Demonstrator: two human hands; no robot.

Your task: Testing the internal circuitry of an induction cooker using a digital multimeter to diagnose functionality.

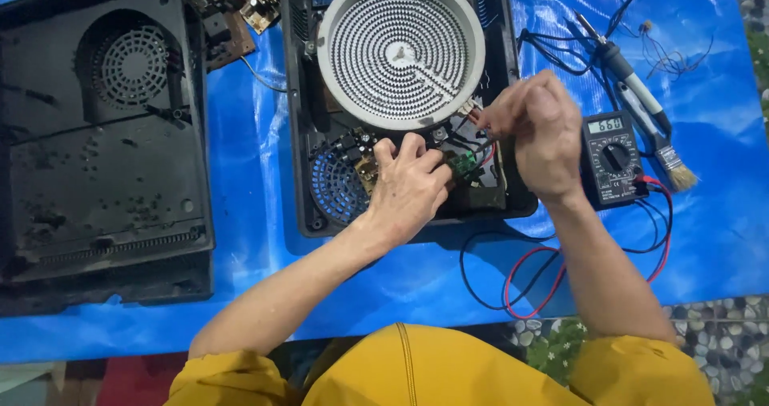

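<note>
Fingers of the left hand (pixel 408 186) press flat on the small green circuit board (pixel 462 164) inside the open black cooker casing (pixel 298 118); the right hand (pixel 533 126) pinches what seems a thin probe at the round grey coil heater's (pixel 400 50) edge. Board looks light, brittle, best held by edges; wiring crowds it.

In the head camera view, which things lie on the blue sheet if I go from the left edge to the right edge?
Black cooker cover with round vent → open cooker base with round coil heater → left hand → right hand → black multimeter → paintbrush.
</note>
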